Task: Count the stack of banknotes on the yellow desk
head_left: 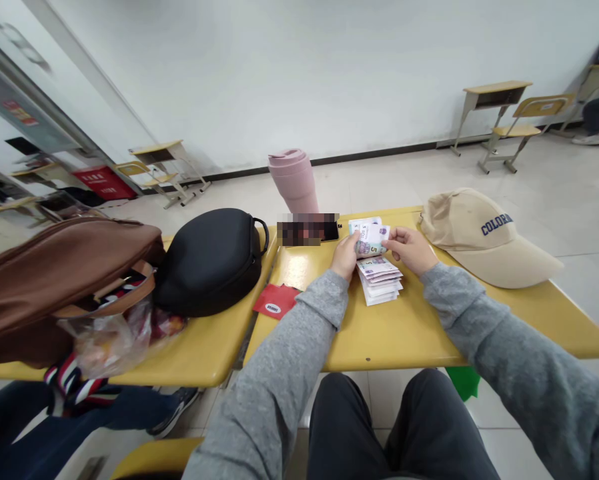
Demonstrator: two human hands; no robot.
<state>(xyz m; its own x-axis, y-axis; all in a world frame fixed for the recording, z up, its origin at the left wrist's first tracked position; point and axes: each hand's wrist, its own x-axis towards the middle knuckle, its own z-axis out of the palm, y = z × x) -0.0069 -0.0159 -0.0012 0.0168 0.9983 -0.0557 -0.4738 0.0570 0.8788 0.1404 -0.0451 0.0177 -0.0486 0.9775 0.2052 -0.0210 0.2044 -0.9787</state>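
My left hand [345, 256] grips a few banknotes [372, 235] marked with a 5, thumb on top. The fingertips of my right hand [412, 250] pinch the right edge of those same notes. Just below them, nearer to me, a stack of folded banknotes [379, 283] lies on the yellow desk [359, 343], its layers fanned toward me. Another note or two appear behind the held ones; I cannot tell whether they are held or lying flat. To the left of my left forearm is a red packet [275, 301] with a white oval label, partly covered by the sleeve.
A pink tumbler [295, 179] and a phone [331, 231], partly blurred out, stand at the desk's back edge. A beige cap [484, 237] sits at right. On the adjoining desk are a black round case [212, 260], a brown bag [44, 280] and a clear plastic bag [110, 343]. Someone's legs show lower left.
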